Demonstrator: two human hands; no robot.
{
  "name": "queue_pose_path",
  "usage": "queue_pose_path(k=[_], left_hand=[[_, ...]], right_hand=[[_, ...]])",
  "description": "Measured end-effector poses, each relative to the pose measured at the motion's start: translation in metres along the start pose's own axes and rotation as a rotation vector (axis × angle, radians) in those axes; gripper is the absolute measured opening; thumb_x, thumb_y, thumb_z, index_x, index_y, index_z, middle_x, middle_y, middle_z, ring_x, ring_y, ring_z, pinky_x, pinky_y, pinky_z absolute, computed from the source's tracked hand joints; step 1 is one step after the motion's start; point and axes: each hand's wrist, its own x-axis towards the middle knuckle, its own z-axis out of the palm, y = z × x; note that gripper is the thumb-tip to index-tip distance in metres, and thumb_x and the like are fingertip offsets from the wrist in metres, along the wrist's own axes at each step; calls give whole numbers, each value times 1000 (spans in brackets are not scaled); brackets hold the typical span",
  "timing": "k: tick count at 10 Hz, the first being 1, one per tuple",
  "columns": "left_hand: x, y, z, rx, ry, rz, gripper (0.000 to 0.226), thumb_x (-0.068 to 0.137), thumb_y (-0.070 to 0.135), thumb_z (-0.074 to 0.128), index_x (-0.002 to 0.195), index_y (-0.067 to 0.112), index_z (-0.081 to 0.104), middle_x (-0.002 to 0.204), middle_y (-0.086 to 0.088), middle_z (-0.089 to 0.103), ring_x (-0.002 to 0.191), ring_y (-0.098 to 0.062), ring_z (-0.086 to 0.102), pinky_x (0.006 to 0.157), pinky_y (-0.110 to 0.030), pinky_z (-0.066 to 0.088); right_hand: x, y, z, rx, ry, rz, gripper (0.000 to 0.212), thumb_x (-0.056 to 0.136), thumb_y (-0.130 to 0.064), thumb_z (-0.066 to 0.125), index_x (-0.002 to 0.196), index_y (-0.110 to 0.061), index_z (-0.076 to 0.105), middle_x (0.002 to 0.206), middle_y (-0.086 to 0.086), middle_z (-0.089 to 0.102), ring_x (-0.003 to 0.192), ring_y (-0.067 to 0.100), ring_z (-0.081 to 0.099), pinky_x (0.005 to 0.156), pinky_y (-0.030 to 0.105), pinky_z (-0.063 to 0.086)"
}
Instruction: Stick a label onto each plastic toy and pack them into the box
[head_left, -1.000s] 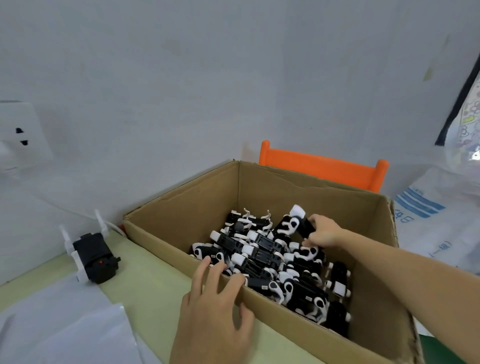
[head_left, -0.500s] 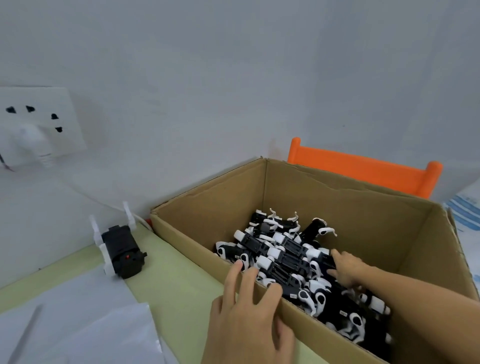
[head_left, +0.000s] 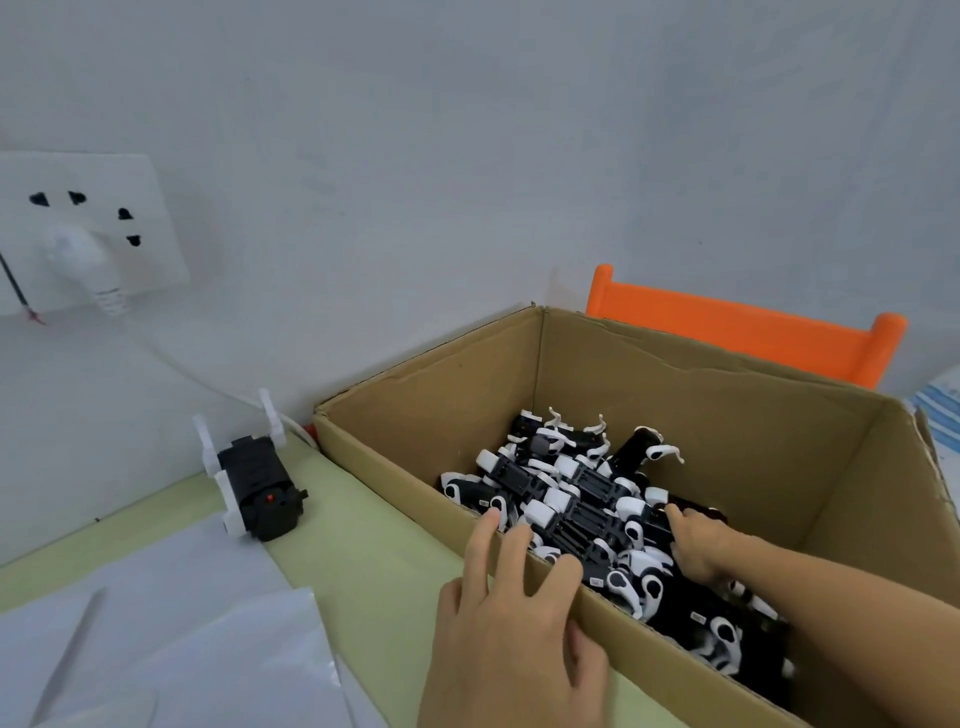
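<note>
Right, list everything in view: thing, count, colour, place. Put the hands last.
Brown cardboard box: one, open-topped, on the table at right.
Black-and-white plastic toys in the box: many, too piled to count, on the box floor.
Black-and-white plastic toy on the table: one, left of the box, near the wall.
Pale green table: one, under the box.
White sheets: several, overlapping, lower left on the table.
Orange plastic chair back: one, behind the box.
White wall socket: one, on the wall at left, a white plug in it.
Left hand: resting on the box's near rim, fingers over the edge.
Right hand: inside the box, on the toys.
</note>
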Motion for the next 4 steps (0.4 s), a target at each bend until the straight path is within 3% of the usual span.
queue_pose_path(k=[1, 2, 3, 4], left_hand=[[0, 0, 1, -4, 7, 0, 27, 47, 34, 65, 75, 33, 68, 102, 2, 71, 112, -29, 67, 55, -30, 53], [0, -3, 6, -6, 29, 15, 28, 46, 34, 64, 74, 34, 69, 99, 3, 71, 109, -28, 69, 53, -31, 55], [0, -3, 6, -17, 37, 14, 23, 50, 35, 62, 72, 35, 68, 97, 4, 71, 108, -27, 69, 54, -31, 55], [1, -1, 1, -90, 31, 22, 19, 54, 32, 61, 72, 34, 67, 97, 5, 71, 109, -28, 69, 53, -30, 54]], right_hand=[[-1, 7, -6, 7, -49, 11, 68, 100, -16, 41, 157, -16, 5, 155, 16, 27, 132, 35, 44, 104, 37, 44], [-7, -2, -7, -110, 13, 41, 60, 103, -28, 42, 155, -14, 16, 140, 14, 48, 123, 32, 52, 99, 40, 48], [-13, -14, -28, -89, -90, 8, 62, 100, -37, 47, 152, -12, 24, 142, 13, 48, 127, 31, 51, 103, 38, 44], [-31, -33, -68, -14, -48, -95, 55, 100, -37, 44, 149, -12, 35, 148, 12, 44, 131, 30, 47, 106, 38, 42]])
